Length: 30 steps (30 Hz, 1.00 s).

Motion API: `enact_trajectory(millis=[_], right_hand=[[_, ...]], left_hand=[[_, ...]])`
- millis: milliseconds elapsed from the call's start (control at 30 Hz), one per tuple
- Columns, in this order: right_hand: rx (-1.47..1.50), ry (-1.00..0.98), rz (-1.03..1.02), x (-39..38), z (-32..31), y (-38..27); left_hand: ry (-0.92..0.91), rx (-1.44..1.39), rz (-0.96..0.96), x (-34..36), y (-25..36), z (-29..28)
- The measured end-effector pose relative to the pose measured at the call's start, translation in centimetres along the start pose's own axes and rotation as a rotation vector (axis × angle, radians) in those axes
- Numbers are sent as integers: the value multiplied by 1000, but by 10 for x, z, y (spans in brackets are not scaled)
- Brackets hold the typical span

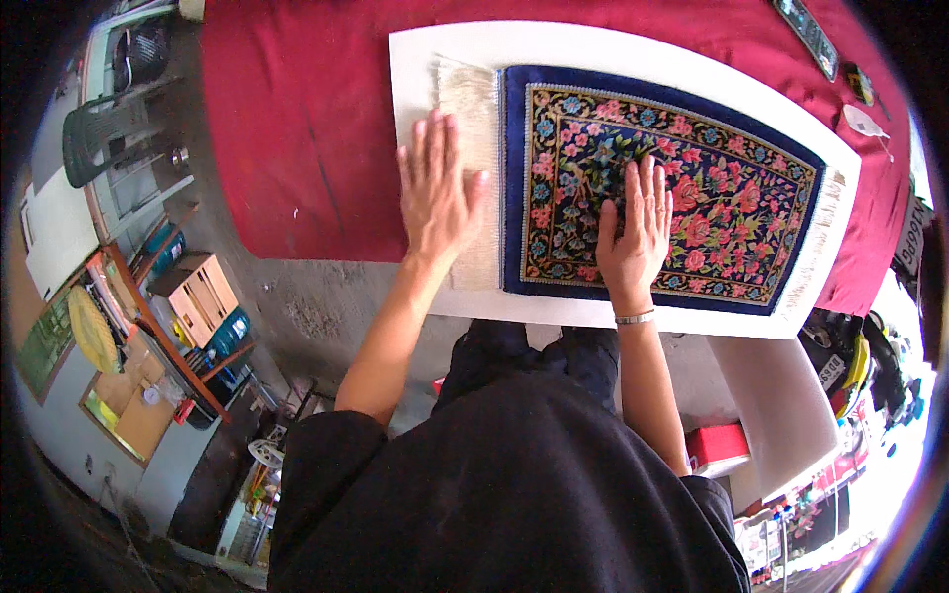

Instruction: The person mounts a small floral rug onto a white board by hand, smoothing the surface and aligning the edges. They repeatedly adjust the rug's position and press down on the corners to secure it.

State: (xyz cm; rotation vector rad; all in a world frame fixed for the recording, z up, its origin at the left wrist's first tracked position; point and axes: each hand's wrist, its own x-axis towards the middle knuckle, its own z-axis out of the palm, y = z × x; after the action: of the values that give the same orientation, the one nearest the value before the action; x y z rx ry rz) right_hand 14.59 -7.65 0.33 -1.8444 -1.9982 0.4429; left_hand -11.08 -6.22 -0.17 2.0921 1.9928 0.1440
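A small floral rug (692,212) with a dark blue border lies flat on a white board (593,44). Cream fringe (470,89) runs along its left edge, and a shorter fringe (816,247) trims the right edge. My left hand (438,188) is at the left fringe, palm down with fingers stretched out, partly covering the threads and the bare board. Flat over the rug's patterned middle is my right hand (635,232), its fingers extended and a band on the wrist. Neither hand holds anything.
A red cloth (297,128) covers the table under the board. At its far right lie a phone (806,38) and a white tag (864,122). Shelves with a wooden box (193,296) stand at the left. A red box (718,445) sits low at the right.
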Motion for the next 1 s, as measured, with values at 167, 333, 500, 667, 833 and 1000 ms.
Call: enact_trajectory(millis=[167, 333, 500, 667, 833, 1000], right_hand=[[-19, 8, -5, -1, -1, 2], [-7, 5, -3, 0, -4, 1], [9, 12, -8, -2, -5, 3], [27, 7, -21, -3, -10, 2], [121, -27, -17, -32, -34, 13], [60, -37, 51, -113, -95, 38]], left_hand=[[129, -128, 105, 35, 11, -12], [67, -76, 313, 82, 22, 1], [118, 2, 213, 72, -5, 2], [190, 74, 90, 59, -33, -11], [280, 39, -92, 28, -32, -32], [329, -74, 17, 24, -17, -35]])
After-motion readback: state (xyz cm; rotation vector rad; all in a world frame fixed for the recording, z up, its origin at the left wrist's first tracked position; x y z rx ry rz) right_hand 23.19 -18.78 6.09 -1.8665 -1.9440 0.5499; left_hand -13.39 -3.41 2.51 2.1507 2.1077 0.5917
